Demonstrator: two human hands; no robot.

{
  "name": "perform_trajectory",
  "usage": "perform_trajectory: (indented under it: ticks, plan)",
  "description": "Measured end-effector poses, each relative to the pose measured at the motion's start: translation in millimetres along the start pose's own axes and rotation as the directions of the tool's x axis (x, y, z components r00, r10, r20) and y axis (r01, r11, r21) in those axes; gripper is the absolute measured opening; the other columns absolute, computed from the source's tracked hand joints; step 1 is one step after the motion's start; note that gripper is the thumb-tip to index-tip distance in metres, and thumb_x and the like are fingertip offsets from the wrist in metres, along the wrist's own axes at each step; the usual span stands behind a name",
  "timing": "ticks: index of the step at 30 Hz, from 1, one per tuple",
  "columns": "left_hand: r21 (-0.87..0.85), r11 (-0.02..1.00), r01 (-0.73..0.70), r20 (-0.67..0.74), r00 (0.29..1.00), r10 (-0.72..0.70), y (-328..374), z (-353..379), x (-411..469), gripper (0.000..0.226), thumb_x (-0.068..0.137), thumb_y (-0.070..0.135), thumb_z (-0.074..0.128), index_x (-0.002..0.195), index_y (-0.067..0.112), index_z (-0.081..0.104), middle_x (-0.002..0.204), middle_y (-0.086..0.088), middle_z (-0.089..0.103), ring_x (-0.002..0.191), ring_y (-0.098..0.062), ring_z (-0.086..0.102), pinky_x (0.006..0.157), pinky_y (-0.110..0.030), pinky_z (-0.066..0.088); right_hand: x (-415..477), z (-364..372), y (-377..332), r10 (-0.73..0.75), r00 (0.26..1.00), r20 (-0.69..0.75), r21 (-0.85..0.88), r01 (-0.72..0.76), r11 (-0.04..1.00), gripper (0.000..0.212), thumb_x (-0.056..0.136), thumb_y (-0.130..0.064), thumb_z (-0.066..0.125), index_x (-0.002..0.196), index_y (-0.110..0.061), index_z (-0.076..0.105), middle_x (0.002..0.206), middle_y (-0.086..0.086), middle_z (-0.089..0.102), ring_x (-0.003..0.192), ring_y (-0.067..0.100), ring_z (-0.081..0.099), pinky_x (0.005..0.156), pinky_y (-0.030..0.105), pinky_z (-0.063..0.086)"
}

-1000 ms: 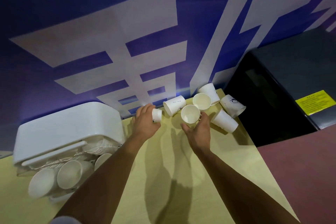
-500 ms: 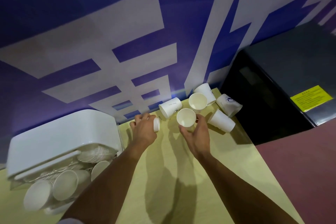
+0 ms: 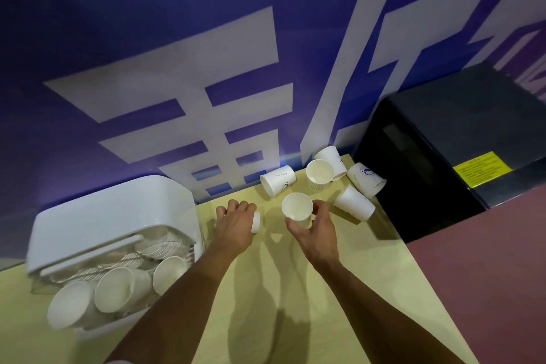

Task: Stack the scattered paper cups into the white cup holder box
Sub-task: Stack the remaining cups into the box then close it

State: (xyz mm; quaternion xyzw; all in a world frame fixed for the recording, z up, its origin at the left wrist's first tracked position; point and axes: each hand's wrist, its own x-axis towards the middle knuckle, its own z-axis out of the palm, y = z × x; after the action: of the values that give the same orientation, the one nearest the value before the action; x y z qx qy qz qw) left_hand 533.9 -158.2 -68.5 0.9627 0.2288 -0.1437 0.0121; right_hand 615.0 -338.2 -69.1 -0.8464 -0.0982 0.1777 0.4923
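My left hand [image 3: 235,223] grips a white paper cup [image 3: 256,221]; only the cup's end shows past my fingers. My right hand [image 3: 317,232] holds an upright paper cup [image 3: 297,207] by its side, mouth up. Several more white cups lie at the table's far corner: one on its side [image 3: 277,180], one upright [image 3: 319,173], one behind it [image 3: 332,156], and two tipped over at the right edge [image 3: 366,179] [image 3: 353,202]. The white cup holder box [image 3: 103,216] stands at the left, open at the front, with several cup stacks [image 3: 115,289] inside.
The yellow table [image 3: 280,304] ends at a diagonal right edge by a reddish floor [image 3: 487,275]. A black cabinet [image 3: 443,142] with a yellow label stands just past the cups. A blue and white wall [image 3: 206,68] runs behind the table.
Both hands have drawn back from the cup cluster toward me, each carrying its cup. The right hand's cup has come away from the other cups.
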Motion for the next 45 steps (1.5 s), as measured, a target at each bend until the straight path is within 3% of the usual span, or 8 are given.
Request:
perform_trajectory:
  ticks: [5, 12, 20, 26, 33, 39, 45]
  plan:
    - [0.019, 0.997, -0.075, -0.019, 0.997, 0.075, 1.1, 4.7, -9.5, 0.062, 0.083, 0.032, 0.070, 0.140, 0.028, 0.044, 0.138, 0.003, 0.049, 0.124, -0.023, 0.041, 0.096, -0.039, 0.031, -16.4, -8.5, -3.4, -0.005, 1.000, -0.003, 0.019, 0.005, 1.000, 0.056, 0.074, -0.042, 0.080, 0.115, -0.032, 0.044, 0.106, -0.018, 0.054, 0.096, 0.000, 0.055, 0.075, 0.018, 0.042]
    - [-0.308, 0.951, 0.027, -0.065, 0.997, -0.050, 0.1, 3.3, -56.5, 0.059, 0.082, 0.051, 0.062, 0.135, 0.031, 0.048, 0.129, 0.005, 0.048, 0.117, -0.022, 0.044, 0.091, -0.037, 0.033, -41.2, -10.0, -8.9, 0.014, 1.000, -0.005, 0.027, -0.014, 1.000, 0.050, 0.077, -0.047, 0.077, 0.111, -0.029, 0.046, 0.105, -0.014, 0.059, 0.094, 0.006, 0.059, 0.080, 0.035, 0.053]
    - [-0.599, 0.800, 0.041, -0.067, 0.993, -0.101, -22.6, 22.7, -129.0, 0.057, 0.075, 0.047, 0.071, 0.122, 0.021, 0.051, 0.118, 0.003, 0.056, 0.108, -0.021, 0.053, 0.088, -0.031, 0.041, -70.9, 19.6, -58.8, -0.107, 0.993, 0.041, 0.013, 0.106, 0.994, 0.062, 0.076, -0.048, 0.079, 0.124, -0.028, 0.044, 0.111, -0.009, 0.059, 0.101, 0.016, 0.059, 0.085, 0.035, 0.054]
    - [-0.729, 0.683, 0.039, -0.060, 0.991, -0.120, -54.4, 30.9, -165.9, 0.076, 0.073, 0.052, 0.073, 0.138, 0.022, 0.047, 0.128, 0.003, 0.054, 0.115, -0.017, 0.052, 0.099, -0.033, 0.044, -101.1, 56.7, -91.9, -0.211, 0.971, 0.116, 0.021, 0.210, 0.977, 0.064, 0.075, -0.051, 0.079, 0.126, -0.037, 0.044, 0.115, -0.017, 0.056, 0.106, 0.011, 0.057, 0.089, 0.036, 0.056]
    - [-0.860, 0.481, 0.171, 0.106, 0.982, -0.158, -80.3, 47.6, -209.6, 0.054, 0.070, 0.049, 0.074, 0.115, 0.030, 0.051, 0.106, 0.012, 0.065, 0.091, -0.003, 0.063, 0.084, -0.028, 0.055, -139.7, 94.2, -115.3, -0.289, 0.919, 0.267, 0.008, 0.298, 0.955, 0.066, 0.071, -0.056, 0.079, 0.123, -0.039, 0.042, 0.116, -0.018, 0.057, 0.105, 0.005, 0.057, 0.086, 0.029, 0.056]
    - [-0.897, 0.366, 0.249, 0.200, 0.966, -0.165, -102.9, 61.3, -237.5, 0.046, 0.072, 0.046, 0.074, 0.109, 0.032, 0.052, 0.102, 0.014, 0.069, 0.090, 0.000, 0.066, 0.076, -0.022, 0.051, -157.0, 123.8, -120.0, -0.297, 0.881, 0.369, -0.033, 0.332, 0.943, 0.072, 0.073, -0.055, 0.080, 0.129, -0.035, 0.040, 0.119, -0.015, 0.056, 0.104, 0.009, 0.058, 0.086, 0.029, 0.057]
    - [-0.932, 0.241, 0.272, 0.229, 0.954, -0.192, -123.2, 72.2, -256.3, 0.038, 0.073, 0.041, 0.076, 0.107, 0.042, 0.058, 0.102, 0.015, 0.071, 0.091, -0.001, 0.068, 0.084, -0.028, 0.055, -160.4, 143.4, -118.2, -0.259, 0.860, 0.439, -0.122, 0.343, 0.931, 0.074, 0.075, -0.049, 0.081, 0.133, -0.026, 0.041, 0.124, -0.006, 0.059, 0.107, 0.017, 0.059, 0.090, 0.037, 0.055]
